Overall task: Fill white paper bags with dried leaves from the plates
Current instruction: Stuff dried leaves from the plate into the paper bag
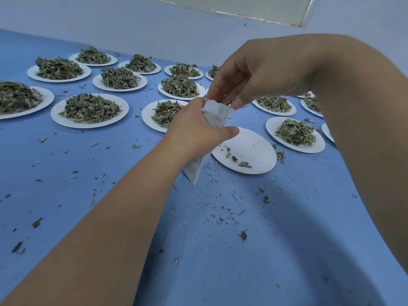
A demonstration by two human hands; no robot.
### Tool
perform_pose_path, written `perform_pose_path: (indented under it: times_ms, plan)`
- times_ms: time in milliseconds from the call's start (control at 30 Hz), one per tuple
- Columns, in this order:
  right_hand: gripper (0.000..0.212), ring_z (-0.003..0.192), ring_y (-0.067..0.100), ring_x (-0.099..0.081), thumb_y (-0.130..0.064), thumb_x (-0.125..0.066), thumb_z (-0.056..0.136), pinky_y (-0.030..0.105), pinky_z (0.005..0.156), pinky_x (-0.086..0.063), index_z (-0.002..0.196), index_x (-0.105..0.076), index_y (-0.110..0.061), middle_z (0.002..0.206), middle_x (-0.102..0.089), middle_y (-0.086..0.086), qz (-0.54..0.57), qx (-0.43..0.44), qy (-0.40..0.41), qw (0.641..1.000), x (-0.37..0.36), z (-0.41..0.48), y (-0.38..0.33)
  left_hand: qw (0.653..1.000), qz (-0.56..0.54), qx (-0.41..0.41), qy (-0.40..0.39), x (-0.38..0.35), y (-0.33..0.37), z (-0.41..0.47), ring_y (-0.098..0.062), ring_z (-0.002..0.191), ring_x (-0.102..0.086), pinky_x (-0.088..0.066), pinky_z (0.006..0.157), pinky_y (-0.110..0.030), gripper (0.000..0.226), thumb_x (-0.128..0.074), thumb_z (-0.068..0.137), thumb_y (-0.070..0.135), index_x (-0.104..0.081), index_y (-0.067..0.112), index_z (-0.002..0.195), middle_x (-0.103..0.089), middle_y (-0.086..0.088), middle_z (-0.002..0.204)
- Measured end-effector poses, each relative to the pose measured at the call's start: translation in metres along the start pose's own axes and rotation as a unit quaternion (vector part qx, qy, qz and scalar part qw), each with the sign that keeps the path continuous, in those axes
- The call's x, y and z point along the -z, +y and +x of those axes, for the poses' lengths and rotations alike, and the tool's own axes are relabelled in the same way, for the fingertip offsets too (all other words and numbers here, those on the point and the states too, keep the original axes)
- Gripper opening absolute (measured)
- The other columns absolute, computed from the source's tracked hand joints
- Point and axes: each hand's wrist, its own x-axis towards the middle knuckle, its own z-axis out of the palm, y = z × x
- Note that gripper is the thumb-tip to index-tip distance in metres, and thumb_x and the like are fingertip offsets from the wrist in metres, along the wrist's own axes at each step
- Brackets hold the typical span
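My left hand (196,133) grips a white paper bag (215,117) around its middle, mouth up; the bag's lower corner (194,173) hangs below my wrist. My right hand (254,76) comes down from above with curled fingers pinching the bag's top edge, and some dark leaf bits show between those fingers. Right of the bag lies a white plate (254,149) holding only a few leaf scraps. Several other white plates carry heaps of dried green leaves, such as one at the left (90,109) and one at the right (295,133).
The plates sit in rows on a blue surface (198,239) strewn with leaf crumbs. A pale wall (154,25) rises behind the far row. My right forearm (364,129) covers some plates on the right.
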Motion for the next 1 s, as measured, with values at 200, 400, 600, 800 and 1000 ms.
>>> perform_pose_path:
  times_ms: [200, 400, 600, 800, 1000]
  plan:
    - [0.021, 0.074, 0.002, -0.072, -0.007, -0.079, 0.084, 0.008, 0.059, -0.051, 0.091, -0.074, -0.026, 0.091, -0.077, -0.011, -0.060, 0.007, 0.100, 0.993, -0.006, 0.000, 0.000, 0.998, 0.033, 0.041, -0.030, 0.001, 0.001, 0.000, -0.017, 0.102, -0.062, -0.054, 0.087, -0.040, 0.062, -0.084, 0.068, 0.054, -0.060, 0.023, 0.116, -0.064, 0.006, 0.110]
    - [0.017, 0.072, 0.008, -0.074, -0.011, -0.084, 0.081, 0.023, 0.066, -0.060, 0.086, -0.068, -0.011, 0.082, -0.078, 0.002, -0.040, 0.012, 0.084, 0.996, -0.011, 0.005, -0.001, 0.999, 0.042, -0.001, 0.004, 0.000, -0.002, 0.002, -0.008, 0.073, -0.054, -0.037, 0.059, -0.025, 0.031, -0.082, 0.073, 0.033, -0.057, 0.024, 0.088, -0.056, 0.011, 0.085]
    - [0.016, 0.064, 0.012, -0.058, -0.019, -0.087, 0.078, 0.026, 0.061, -0.048, 0.086, -0.073, -0.014, 0.082, -0.076, 0.011, -0.008, -0.001, 0.120, 0.993, -0.011, 0.008, 0.009, 1.000, 0.010, -0.019, 0.021, 0.000, -0.003, 0.003, 0.002, 0.060, -0.051, -0.037, 0.052, -0.021, 0.029, -0.082, 0.072, 0.028, -0.055, 0.028, 0.082, -0.055, 0.014, 0.075]
    - [0.005, 0.063, 0.003, -0.069, -0.021, -0.084, 0.080, 0.014, 0.057, -0.052, 0.080, -0.080, -0.024, 0.076, -0.076, -0.003, -0.033, -0.008, 0.149, 0.988, -0.017, 0.006, 0.010, 0.999, 0.008, -0.027, 0.021, -0.002, -0.003, 0.001, 0.002, 0.063, -0.050, -0.034, 0.054, -0.022, 0.033, -0.083, 0.071, 0.041, -0.054, 0.032, 0.083, -0.054, 0.015, 0.076]
    - [0.016, 0.097, 0.015, -0.068, -0.024, -0.066, 0.097, 0.032, 0.086, -0.052, 0.096, -0.079, -0.033, 0.097, -0.076, -0.006, -0.008, 0.017, 0.141, 0.990, -0.024, -0.005, 0.008, 0.998, -0.031, -0.026, 0.051, 0.001, -0.002, 0.002, 0.009, 0.052, -0.047, -0.029, 0.042, -0.011, 0.032, -0.084, 0.072, 0.041, -0.052, 0.032, 0.073, -0.051, 0.025, 0.059]
